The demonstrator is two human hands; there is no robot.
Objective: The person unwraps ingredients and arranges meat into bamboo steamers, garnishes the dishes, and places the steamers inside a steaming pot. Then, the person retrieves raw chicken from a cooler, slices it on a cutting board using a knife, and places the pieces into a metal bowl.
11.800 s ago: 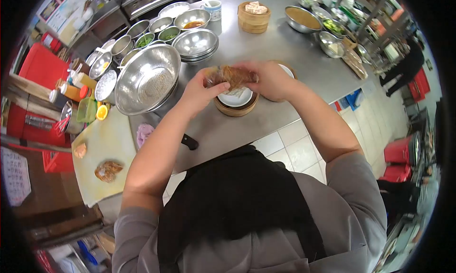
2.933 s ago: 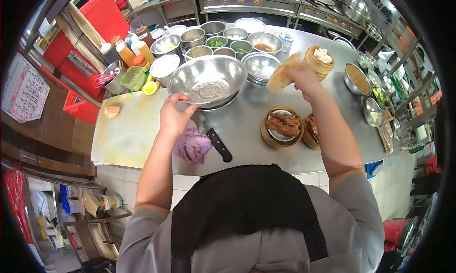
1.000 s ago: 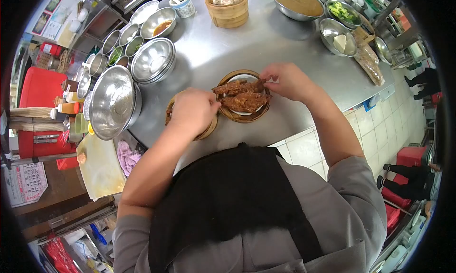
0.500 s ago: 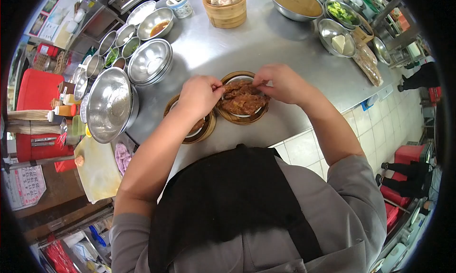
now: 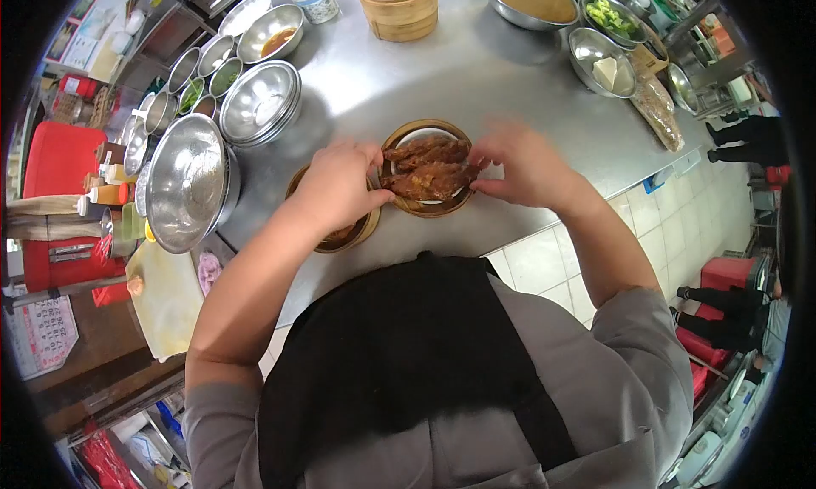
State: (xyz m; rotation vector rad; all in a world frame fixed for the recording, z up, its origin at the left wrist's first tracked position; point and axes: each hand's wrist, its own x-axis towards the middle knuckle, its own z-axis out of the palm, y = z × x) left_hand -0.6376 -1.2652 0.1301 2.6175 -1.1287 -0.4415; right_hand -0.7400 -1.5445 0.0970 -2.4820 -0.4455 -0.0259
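Brown, glossy pieces of food (image 5: 432,170) lie side by side on a white dish inside a round bamboo steamer (image 5: 427,125). At its left rim is my left hand (image 5: 340,179), thumb and fingertips apart, close against the left ends of the food. My right hand (image 5: 525,167), slightly blurred, has its thumb and fingers spread at the right ends. Whether the fingertips touch the food is hard to tell. A second bamboo steamer (image 5: 367,225) with brown food is partly hidden under my left hand and forearm.
Stacked metal bowls (image 5: 261,102) and a large perforated bowl (image 5: 189,183) stand left. Farther back is a bamboo steamer (image 5: 398,13) with pale dumplings. A bowl of brown liquid (image 5: 531,2) stands back right. A cutting board (image 5: 167,306) lies left. People's legs (image 5: 722,306) show far right.
The large brown piece held between both hands earliest is no longer held; brown pieces now lie in the steamer. Since the last frame, both hands' fingers have spread from close pinches, the right moving slightly outward.
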